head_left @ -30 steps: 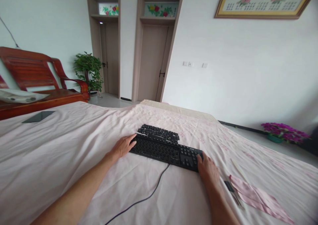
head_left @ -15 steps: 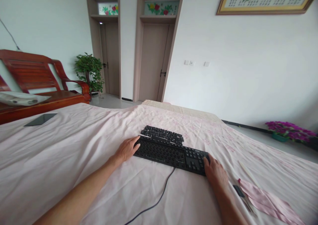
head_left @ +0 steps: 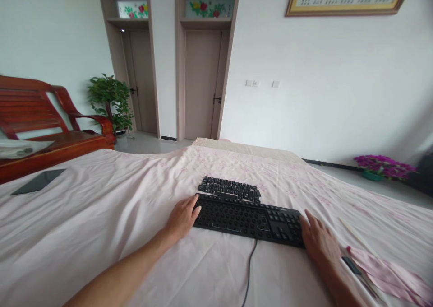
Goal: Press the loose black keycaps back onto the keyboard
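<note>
- Left hand [head_left: 182, 217] and right hand [head_left: 320, 241], fingers spread, touch the ends of a black plastic keyboard [head_left: 248, 220].
- Loose black keycaps [head_left: 230, 188] lie just behind; many sockets look bare.

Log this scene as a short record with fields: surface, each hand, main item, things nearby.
surface: pink sheet over a table
left hand: flat at the left end of the keyboard
right hand: at the keyboard's right end
beyond the keyboard: loose keycaps in rows
cable: runs toward the camera
far left: dark tablet
right: pink cloth strip
</note>
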Available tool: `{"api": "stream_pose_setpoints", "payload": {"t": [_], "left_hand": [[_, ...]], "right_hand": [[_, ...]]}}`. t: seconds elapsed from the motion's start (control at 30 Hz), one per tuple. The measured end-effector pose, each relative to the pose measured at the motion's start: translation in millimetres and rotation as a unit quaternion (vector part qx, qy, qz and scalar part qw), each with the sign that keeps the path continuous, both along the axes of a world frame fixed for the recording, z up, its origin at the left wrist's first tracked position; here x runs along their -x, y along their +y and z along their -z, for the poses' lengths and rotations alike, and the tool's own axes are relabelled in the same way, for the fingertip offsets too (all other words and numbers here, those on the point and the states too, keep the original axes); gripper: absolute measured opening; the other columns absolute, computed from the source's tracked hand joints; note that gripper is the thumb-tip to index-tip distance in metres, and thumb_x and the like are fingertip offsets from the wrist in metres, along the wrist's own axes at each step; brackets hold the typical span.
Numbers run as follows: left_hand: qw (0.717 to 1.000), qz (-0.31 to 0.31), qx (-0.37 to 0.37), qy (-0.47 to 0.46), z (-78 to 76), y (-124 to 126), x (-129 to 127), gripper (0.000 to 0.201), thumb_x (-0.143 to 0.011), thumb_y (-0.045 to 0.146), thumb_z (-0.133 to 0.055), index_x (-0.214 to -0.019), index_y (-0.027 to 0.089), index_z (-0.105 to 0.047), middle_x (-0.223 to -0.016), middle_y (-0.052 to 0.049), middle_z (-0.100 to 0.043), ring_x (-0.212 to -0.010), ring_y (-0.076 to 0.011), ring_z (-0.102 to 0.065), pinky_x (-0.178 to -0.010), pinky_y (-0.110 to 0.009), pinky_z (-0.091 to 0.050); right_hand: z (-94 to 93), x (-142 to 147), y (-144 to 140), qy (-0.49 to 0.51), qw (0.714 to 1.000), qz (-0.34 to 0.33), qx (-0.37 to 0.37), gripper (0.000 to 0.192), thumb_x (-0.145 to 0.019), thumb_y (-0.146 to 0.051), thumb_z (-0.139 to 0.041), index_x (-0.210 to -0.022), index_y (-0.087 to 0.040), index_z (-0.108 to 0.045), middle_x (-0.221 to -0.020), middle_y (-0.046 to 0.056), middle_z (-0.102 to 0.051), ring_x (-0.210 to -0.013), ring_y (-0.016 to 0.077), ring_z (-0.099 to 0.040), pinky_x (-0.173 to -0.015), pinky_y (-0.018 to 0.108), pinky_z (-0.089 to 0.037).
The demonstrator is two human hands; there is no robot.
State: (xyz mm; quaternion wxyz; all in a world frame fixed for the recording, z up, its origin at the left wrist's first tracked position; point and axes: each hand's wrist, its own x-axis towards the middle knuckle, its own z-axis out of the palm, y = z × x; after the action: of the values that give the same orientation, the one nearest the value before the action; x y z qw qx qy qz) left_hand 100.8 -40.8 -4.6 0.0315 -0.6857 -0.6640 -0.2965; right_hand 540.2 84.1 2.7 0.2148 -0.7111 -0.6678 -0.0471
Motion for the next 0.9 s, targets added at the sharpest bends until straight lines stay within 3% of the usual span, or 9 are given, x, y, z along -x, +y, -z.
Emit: {"api": "stream_pose_setpoints", "payload": {"t": [0.1,0.17,0.33,0.47,0.67,0.9], "left_hand": [[1.000,0.003,0.010,-0.023,3.3,2,6,0.052,-0.095,0.044,-0.032,-0.140,0.020,-0.041,-0.132,-0.012,-0.058,-0.120,-0.0247,-0.055,-0.103,-0.042,-0.042],[0.999,-0.001,0.020,-0.048,6.4,3,9,0.052,-0.095,0.042,-0.032,-0.141,0.018,-0.039,-0.134,-0.012,-0.056,-0.122,-0.0246,-0.054,-0.104,-0.042,-0.042],[0.995,0.016,0.016,-0.097,14.7,8,16,0.055,-0.091,0.038,-0.040,-0.143,0.022,-0.036,-0.137,-0.011,-0.053,-0.125,-0.0252,-0.051,-0.106,-0.044,-0.040],[0.993,0.015,0.015,-0.116,15.4,11,18,0.054,-0.089,0.037,-0.043,-0.141,0.024,-0.039,-0.137,-0.011,-0.053,-0.124,-0.0262,-0.051,-0.106,-0.046,-0.039],[0.987,0.008,0.046,-0.152,-3.5,7,15,0.053,-0.084,0.027,-0.045,-0.137,0.020,-0.046,-0.134,-0.010,-0.056,-0.122,-0.0237,-0.052,-0.108,-0.040,-0.037],[0.984,-0.018,0.069,-0.163,-13.3,4,11,0.053,-0.083,0.023,-0.043,-0.135,0.015,-0.049,-0.137,-0.010,-0.054,-0.126,-0.0233,-0.048,-0.111,-0.037,-0.031]], "right_hand": [[-15.2,14,-6,-0.020,0.997,-0.009,-0.075,0.058,-0.090,-0.049,-0.025,-0.138,-0.022,-0.046,-0.139,0.006,-0.049,-0.127,0.0312,-0.041,-0.103,0.047,-0.034],[-31.2,38,-11,-0.023,0.993,-0.077,-0.091,0.054,-0.090,-0.046,-0.028,-0.132,-0.022,-0.053,-0.134,0.005,-0.054,-0.128,0.0277,-0.040,-0.107,0.042,-0.031],[-73.9,142,-8,-0.032,0.954,-0.298,-0.025,0.039,-0.090,-0.040,-0.040,-0.112,-0.028,-0.069,-0.123,0.002,-0.063,-0.123,0.0254,-0.045,-0.107,0.038,-0.033],[-88.4,231,19,-0.029,0.911,-0.410,-0.038,0.032,-0.090,-0.031,-0.044,-0.104,-0.028,-0.073,-0.112,0.000,-0.068,-0.112,0.0205,-0.054,-0.100,0.031,-0.038],[-77.5,319,65,-0.068,0.913,-0.400,0.031,0.026,-0.087,-0.025,-0.052,-0.100,-0.029,-0.074,-0.108,-0.001,-0.070,-0.111,0.0191,-0.053,-0.096,0.027,-0.037],[-58.7,354,96,-0.093,0.922,-0.372,0.057,0.023,-0.083,-0.022,-0.057,-0.091,-0.029,-0.077,-0.108,0.002,-0.070,-0.111,0.0222,-0.050,-0.092,0.030,-0.035]]}}
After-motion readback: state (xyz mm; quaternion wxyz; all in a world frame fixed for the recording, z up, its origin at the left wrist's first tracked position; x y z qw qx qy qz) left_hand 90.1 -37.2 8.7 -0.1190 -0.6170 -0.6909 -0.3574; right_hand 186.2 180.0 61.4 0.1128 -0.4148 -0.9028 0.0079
